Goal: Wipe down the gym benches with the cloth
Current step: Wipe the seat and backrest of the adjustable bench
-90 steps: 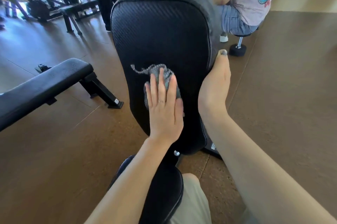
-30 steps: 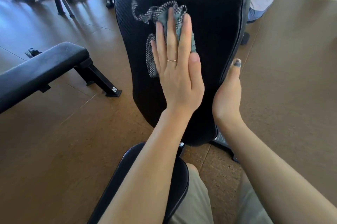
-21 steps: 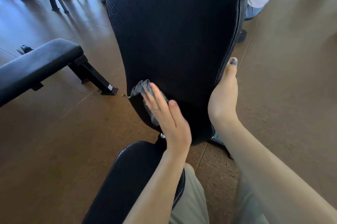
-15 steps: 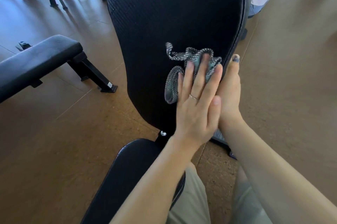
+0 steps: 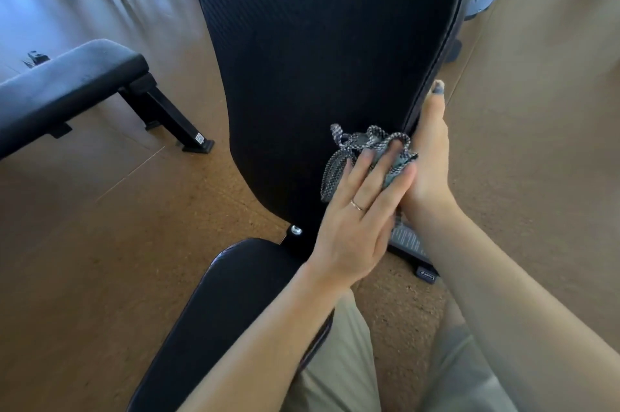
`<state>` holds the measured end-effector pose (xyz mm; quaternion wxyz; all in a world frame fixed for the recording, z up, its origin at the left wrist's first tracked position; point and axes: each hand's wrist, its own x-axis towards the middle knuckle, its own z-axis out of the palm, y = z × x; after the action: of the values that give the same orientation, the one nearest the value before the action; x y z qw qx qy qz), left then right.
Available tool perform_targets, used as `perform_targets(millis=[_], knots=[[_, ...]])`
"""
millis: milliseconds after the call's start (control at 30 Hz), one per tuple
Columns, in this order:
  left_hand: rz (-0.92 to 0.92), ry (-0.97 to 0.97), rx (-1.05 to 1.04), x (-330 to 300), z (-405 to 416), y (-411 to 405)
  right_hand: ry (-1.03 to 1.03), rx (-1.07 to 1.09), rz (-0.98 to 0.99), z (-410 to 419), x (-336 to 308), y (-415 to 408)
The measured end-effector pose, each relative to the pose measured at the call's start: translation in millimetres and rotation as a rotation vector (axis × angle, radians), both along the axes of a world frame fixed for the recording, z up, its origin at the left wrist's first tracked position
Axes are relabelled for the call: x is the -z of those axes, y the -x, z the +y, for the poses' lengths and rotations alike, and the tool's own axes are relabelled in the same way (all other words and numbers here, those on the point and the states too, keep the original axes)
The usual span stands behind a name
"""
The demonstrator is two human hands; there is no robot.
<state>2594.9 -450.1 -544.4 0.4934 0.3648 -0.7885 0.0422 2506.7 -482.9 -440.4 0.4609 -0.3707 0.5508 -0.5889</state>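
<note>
Cloth (image 5: 365, 156) pressed flat to black backrest (image 5: 318, 59) by left hand (image 5: 355, 220), right hand (image 5: 429, 160) grip curled round backrest edge.

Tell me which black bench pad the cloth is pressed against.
The upright back pad: the left hand presses the cloth to its lower right. The seat pad below and the flat bench at left are untouched.
</note>
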Motion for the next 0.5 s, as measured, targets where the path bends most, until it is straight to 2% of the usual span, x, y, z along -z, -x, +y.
perform_targets(millis=[67, 133, 200, 300, 367, 400, 433, 500], knots=[[-0.116, 0.118, -0.082, 12.1, -16.0, -11.9, -0.036, -0.032, 0.031, 2.0, 6.8, 4.1], [-0.093, 0.133, -0.186, 35.8, -22.8, -17.2, -0.064, -0.037, 0.102, 2.3, 14.5, 5.2], [0.075, -0.024, -0.326, 61.8, -15.6, -18.0, -0.061, -0.038, 0.141, 2.1, 17.7, 3.3], [0.504, -0.338, -0.476, 79.4, -6.5, -10.8, -0.051, 0.008, 0.147, 1.1, 20.2, 0.5], [0.715, -0.429, -0.519, 69.1, -8.6, -0.9, -0.03, 0.042, 0.153, 0.7, 23.1, -0.6], [0.76, -0.435, -0.525, 57.6, -8.1, 5.3, -0.027, 0.045, 0.15, 0.2, 24.0, -1.1], [0.748, -0.391, -0.506, 43.5, -7.0, 11.9, -0.031, 0.043, 0.14, -0.2, 24.8, -0.9], [0.551, -0.145, -0.383, 13.8, -10.2, 17.2, -0.027, 0.047, 0.12, 0.2, 25.5, -0.1]])
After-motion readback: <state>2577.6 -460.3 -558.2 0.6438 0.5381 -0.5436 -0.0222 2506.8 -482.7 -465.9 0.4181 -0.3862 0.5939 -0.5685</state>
